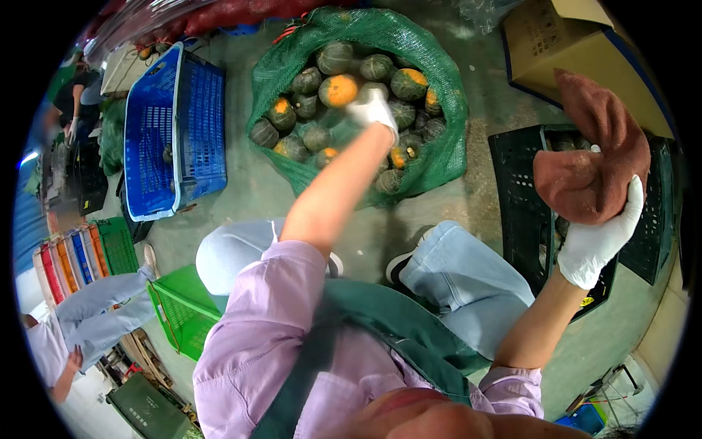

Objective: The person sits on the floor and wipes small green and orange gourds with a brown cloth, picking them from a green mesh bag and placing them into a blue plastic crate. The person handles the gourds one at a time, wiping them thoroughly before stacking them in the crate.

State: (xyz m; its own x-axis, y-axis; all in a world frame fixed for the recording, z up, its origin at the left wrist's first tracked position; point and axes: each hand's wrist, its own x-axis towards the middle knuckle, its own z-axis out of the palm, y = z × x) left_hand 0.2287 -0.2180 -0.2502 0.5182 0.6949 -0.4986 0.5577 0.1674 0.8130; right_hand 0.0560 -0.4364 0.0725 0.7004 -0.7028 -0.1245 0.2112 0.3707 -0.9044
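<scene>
My left hand [374, 111], in a white glove and smeared by motion, is inside the open green mesh sack [457, 124]. It is over several small squashes, dark green with some orange patches, such as the orange-topped squash [338, 91]; whether its fingers grip one cannot be made out. Off to the right, my right hand [601, 238], also gloved in white, is closed on a reddish-brown cloth [603, 154]. The cloth is folded over it and hangs above a black crate [523, 172], covering much of what lies inside.
A blue crate [201, 128] stands left of the sack, and a green crate [175, 304] by my left leg. A cardboard box [552, 55] stands at the far right. Red mesh sacks [219, 16] lie along the back. Another person [95, 307] is at the left.
</scene>
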